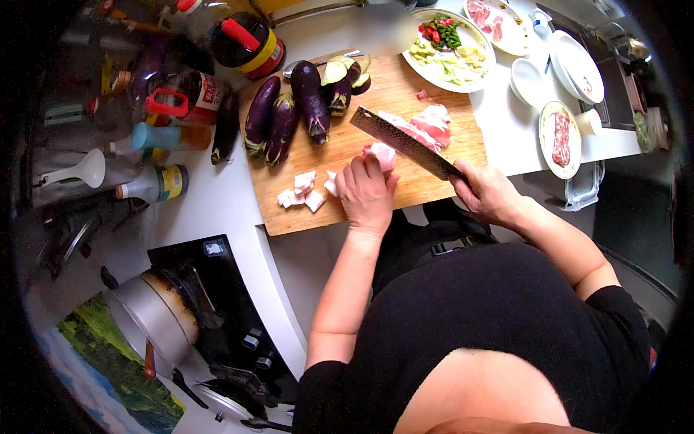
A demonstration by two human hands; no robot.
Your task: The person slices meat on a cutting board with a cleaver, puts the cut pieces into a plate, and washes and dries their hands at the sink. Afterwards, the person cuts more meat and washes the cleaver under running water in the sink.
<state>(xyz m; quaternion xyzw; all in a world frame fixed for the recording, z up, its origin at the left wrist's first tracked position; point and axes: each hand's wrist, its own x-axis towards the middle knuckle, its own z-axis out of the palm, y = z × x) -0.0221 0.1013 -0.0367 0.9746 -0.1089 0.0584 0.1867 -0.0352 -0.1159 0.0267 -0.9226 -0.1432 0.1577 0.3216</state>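
My right hand [483,189] is wrapped round the handle of a cleaver [406,142], whose blade points to the upper left over the wooden cutting board [289,217]. Beside the blade, my left hand [366,192] presses its closed fingers on a piece of pink meat [380,153]. A larger portion of raw meat [432,126] lies beyond the blade. Pale cut chunks [301,192] sit left of my left hand. Several purple eggplants [311,101] rest at the board's upper left, one of them cut, with pale slices [335,71] near it.
A plate of chopped vegetables [452,61] overlaps the board's top right. Plates of meat [559,141] and white bowls [528,81] stand at the right. Bottles [163,183] line the left side. A pot [155,315] is on the stove [238,311] at lower left.
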